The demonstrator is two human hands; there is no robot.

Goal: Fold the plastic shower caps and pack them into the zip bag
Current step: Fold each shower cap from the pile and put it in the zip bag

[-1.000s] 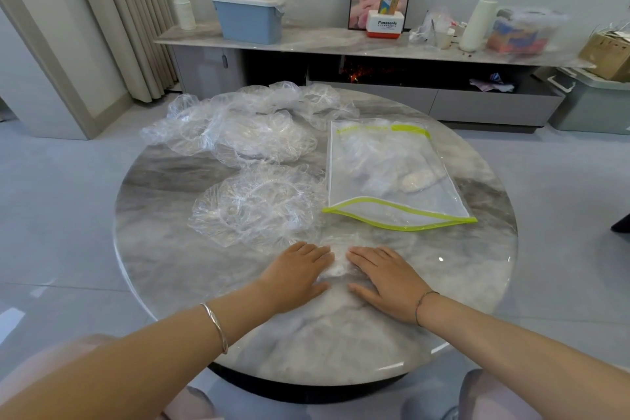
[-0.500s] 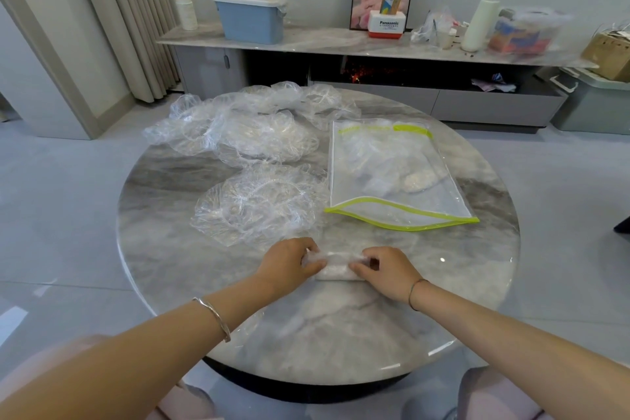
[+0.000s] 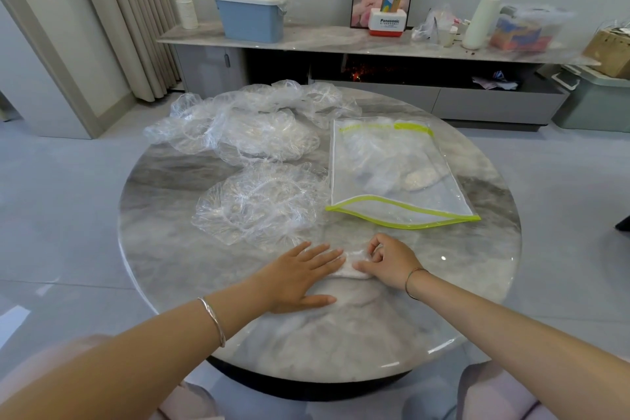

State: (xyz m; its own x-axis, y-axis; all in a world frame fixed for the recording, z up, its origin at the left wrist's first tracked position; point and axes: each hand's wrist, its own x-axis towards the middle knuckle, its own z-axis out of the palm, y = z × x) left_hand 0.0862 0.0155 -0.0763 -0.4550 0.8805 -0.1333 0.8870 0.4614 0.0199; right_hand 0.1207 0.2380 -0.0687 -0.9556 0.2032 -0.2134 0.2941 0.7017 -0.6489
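The left hand (image 3: pixel 300 278) has flattened, palm down on the folded cap (image 3: pixel 351 264) near the table's (image 3: pixel 204 286) front edge; the right hand (image 3: pixel 388 261) pinches its end. Beyond: spread cap (image 3: pixel 259 203), zip bag (image 3: pixel 395 174), cap pile (image 3: pixel 252 123).

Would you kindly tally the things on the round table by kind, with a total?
Zip bag, green-edged, some folded caps inside: 1
Folded shower cap under the left hand and right hand: 1
Spread shower cap: 1
Pile of loose shower caps, number unclear: 1
Total: 4
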